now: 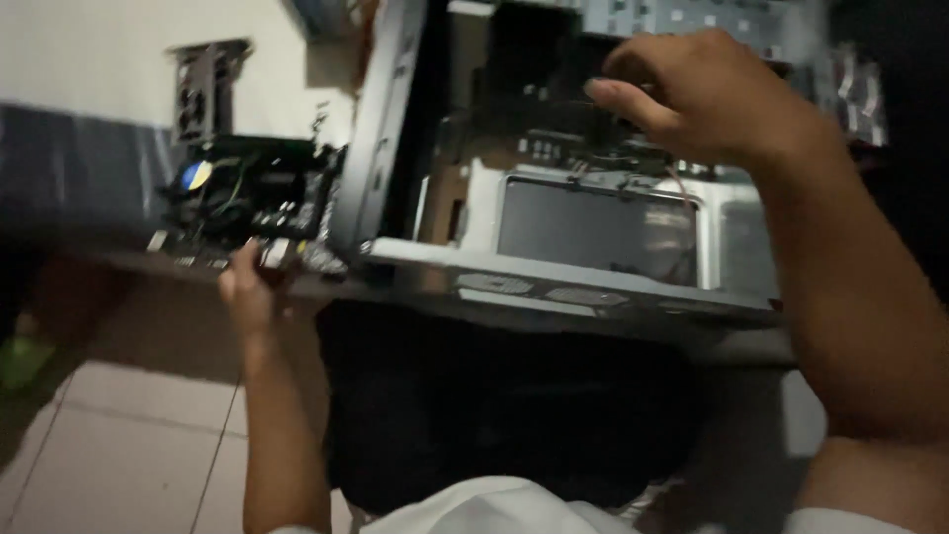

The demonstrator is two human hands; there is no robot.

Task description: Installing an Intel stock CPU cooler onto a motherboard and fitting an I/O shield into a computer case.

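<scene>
Dim workbench (554, 326): right hand (707, 94) pinches cables inside the open computer case (593, 227) (blurred); left hand (247, 287) grips the circuit board (247, 203) at the edge, steadying needed.

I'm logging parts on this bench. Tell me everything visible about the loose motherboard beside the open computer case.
The motherboard is a dark circuit board lying flat on the bench left of the open computer case. A round black cooler fan with a blue and yellow centre sticker sits on it, with thin wires beside it. Metal connectors line its near edge, where the left hand touches it. Blur hides finer detail.
</scene>
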